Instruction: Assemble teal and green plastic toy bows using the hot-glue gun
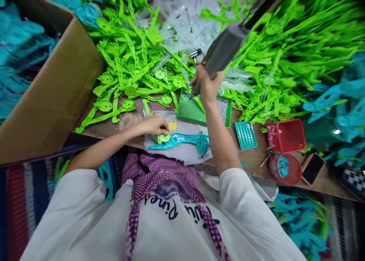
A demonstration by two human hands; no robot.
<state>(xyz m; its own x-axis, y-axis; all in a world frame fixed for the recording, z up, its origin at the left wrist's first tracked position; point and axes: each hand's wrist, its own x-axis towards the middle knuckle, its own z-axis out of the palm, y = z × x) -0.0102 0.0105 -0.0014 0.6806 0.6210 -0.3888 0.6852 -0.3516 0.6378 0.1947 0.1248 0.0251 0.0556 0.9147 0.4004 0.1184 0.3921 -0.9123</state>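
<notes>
My left hand (157, 124) is closed on a small bright green plastic piece (163, 138) at the left end of a turquoise plastic part (182, 140). That long part lies on a pale cloth (185, 155) with a yellow figure on it; thin dark wires run along the part. My right hand (209, 82) is raised above the green tray, its fingers wrapped round a grey electric screwdriver (225, 50) that slants up to the right. A small hammer (195, 54) with a black and silver head sticks up beside these fingers; its handle is mostly hidden.
A green perforated tray (188, 114) holds small shiny pieces. Heaps of green plastic parts (128, 63) cover the back. A cardboard box (57, 89) of turquoise parts stands left. At right are a turquoise tray (245, 135), red baskets (291, 135) and a phone (313, 169).
</notes>
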